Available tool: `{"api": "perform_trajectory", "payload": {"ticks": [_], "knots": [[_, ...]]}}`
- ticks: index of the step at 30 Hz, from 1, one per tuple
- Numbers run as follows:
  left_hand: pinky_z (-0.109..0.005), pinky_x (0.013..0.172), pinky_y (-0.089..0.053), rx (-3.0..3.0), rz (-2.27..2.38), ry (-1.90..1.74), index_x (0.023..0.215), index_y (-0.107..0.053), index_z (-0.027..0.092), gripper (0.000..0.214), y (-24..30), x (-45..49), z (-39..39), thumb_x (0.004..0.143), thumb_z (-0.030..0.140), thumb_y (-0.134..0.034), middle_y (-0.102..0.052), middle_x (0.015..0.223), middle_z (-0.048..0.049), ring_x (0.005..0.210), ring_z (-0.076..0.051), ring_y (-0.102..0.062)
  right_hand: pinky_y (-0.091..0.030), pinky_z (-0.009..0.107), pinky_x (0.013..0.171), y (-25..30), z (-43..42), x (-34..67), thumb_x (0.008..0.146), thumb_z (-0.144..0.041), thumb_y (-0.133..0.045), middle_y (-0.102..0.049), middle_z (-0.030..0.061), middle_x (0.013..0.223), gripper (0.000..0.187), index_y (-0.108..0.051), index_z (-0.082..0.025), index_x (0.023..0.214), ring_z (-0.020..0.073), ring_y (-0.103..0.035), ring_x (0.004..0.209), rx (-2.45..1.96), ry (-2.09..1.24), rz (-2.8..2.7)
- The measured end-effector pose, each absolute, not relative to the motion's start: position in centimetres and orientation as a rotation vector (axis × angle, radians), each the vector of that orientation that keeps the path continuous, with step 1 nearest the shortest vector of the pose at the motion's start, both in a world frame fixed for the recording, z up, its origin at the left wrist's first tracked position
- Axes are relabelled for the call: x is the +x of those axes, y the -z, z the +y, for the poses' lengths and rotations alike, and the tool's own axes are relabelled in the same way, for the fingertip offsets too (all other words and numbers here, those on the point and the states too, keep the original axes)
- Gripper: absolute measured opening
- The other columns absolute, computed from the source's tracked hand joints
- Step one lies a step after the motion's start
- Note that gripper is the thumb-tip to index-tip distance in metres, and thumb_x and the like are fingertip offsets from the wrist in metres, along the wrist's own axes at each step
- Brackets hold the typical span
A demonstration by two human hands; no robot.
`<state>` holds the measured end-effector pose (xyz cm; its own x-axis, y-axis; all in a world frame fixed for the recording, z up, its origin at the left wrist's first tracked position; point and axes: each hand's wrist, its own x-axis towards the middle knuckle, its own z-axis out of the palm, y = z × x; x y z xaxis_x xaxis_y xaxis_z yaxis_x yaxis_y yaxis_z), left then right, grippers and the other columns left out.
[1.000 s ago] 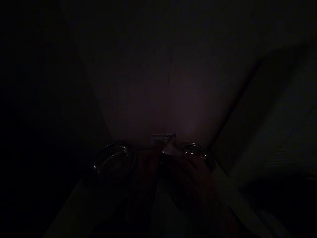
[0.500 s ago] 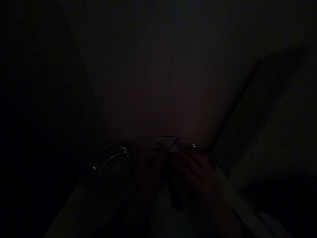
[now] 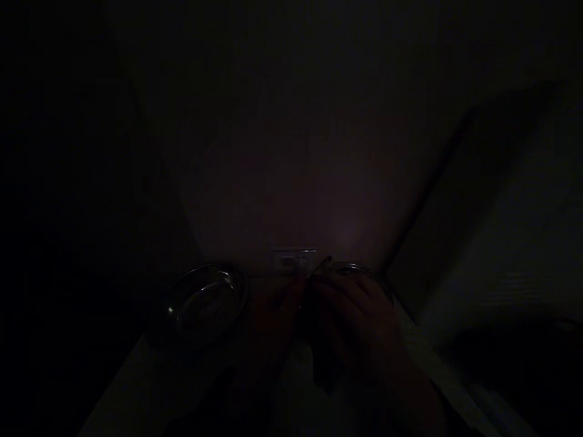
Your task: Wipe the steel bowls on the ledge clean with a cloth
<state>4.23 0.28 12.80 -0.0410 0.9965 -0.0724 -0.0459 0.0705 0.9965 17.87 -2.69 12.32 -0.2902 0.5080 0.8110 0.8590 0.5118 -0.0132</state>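
The scene is very dark, so little detail shows. My right hand (image 3: 364,309) is closed, its fingers curled over a dark thing (image 3: 310,315) at the centre; its kind cannot be made out. A thin dark tip (image 3: 325,263) sticks up beyond these fingers. Close on the other side of the dark thing is my left hand (image 3: 271,318), dim, with its fingers seemingly closed against it. To the left of the hands sits a shiny metal bowl (image 3: 241,300). Behind my right hand, a second shiny round rim (image 3: 353,267) is partly hidden.
A wall (image 3: 282,158) rises right behind the work surface (image 3: 136,382), with an outlet plate (image 3: 294,260) low on it. On the right stands a large slanted pale panel (image 3: 501,243), and a dark shape (image 3: 514,352) lies below it.
Both hands stay in nearly the same place around the dark thing. The right fingers have shifted slightly, and the view has moved a little.
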Motion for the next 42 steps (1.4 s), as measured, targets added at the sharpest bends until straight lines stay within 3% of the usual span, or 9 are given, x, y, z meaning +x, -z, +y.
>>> {"api": "perform_trajectory", "payload": {"ticks": [7, 13, 20, 27, 34, 42], "knots": [[-0.025, 0.052, -0.046, 1.130, 1.268, -1.102, 0.060, -0.069, 0.017, 0.034, -13.4, 4.4, -0.1, 0.068, 0.050, -0.065, -0.068, 0.056, -0.0031, 0.059, -0.019, -0.064, -0.055, 0.041, 0.077, -12.6, -1.6, 19.1, 0.088, -0.016, -0.049, -0.070, 0.0103, 0.103, 0.025, -0.065, -0.016, 0.108, 0.0234, -0.064, 0.091, -1.205, 0.478, -1.881], [-0.030, 0.068, -0.051, 1.060, 1.296, -1.205, 0.070, -0.072, 0.017, 0.027, -13.9, 4.5, 0.6, 0.067, 0.043, -0.067, -0.074, 0.075, -0.0060, 0.077, -0.023, -0.068, -0.054, 0.040, 0.077, -12.7, -2.8, 17.7, 0.089, -0.017, -0.050, -0.070, 0.0086, 0.111, 0.024, -0.064, -0.016, 0.109, 0.0231, -0.061, 0.093, -1.011, 0.528, -2.016], [-0.027, 0.059, -0.048, 1.100, 1.286, -1.094, 0.065, -0.070, 0.017, 0.033, -14.1, 4.6, 0.0, 0.071, 0.048, -0.063, -0.071, 0.064, -0.0038, 0.068, -0.021, -0.067, -0.055, 0.041, 0.075, -12.8, -1.4, 19.5, 0.088, -0.016, -0.050, -0.071, 0.0101, 0.100, 0.022, -0.064, -0.014, 0.105, 0.0240, -0.064, 0.087, -1.230, 0.460, -1.871], [-0.027, 0.063, -0.049, 1.049, 1.254, -1.207, 0.071, -0.071, 0.017, 0.030, -13.3, 4.3, 0.8, 0.072, 0.046, -0.061, -0.073, 0.073, -0.0042, 0.074, -0.020, -0.067, -0.054, 0.040, 0.077, -12.7, -2.5, 18.0, 0.088, -0.016, -0.051, -0.068, 0.0087, 0.113, 0.026, -0.064, -0.015, 0.111, 0.0233, -0.061, 0.093, -1.055, 0.446, -2.038], [-0.025, 0.054, -0.047, 1.044, 1.288, -1.154, 0.061, -0.069, 0.018, 0.028, -14.1, 4.1, 0.3, 0.067, 0.044, -0.064, -0.071, 0.063, -0.0034, 0.066, -0.020, -0.066, -0.054, 0.040, 0.078, -12.5, -1.2, 19.8, 0.090, -0.018, -0.047, -0.071, 0.0090, 0.101, 0.024, -0.065, -0.017, 0.106, 0.0232, -0.065, 0.089, -1.278, 0.423, -1.880], [-0.024, 0.053, -0.045, 1.088, 1.294, -1.230, 0.058, -0.068, 0.018, 0.028, -13.7, 4.1, 0.6, 0.067, 0.044, -0.063, -0.069, 0.059, -0.0022, 0.061, -0.018, -0.064, -0.054, 0.041, 0.075, -12.6, -2.3, 18.4, 0.088, -0.018, -0.051, -0.070, 0.0102, 0.108, 0.024, -0.065, -0.015, 0.108, 0.0240, -0.063, 0.090, -1.111, 0.483, -1.996]]}}
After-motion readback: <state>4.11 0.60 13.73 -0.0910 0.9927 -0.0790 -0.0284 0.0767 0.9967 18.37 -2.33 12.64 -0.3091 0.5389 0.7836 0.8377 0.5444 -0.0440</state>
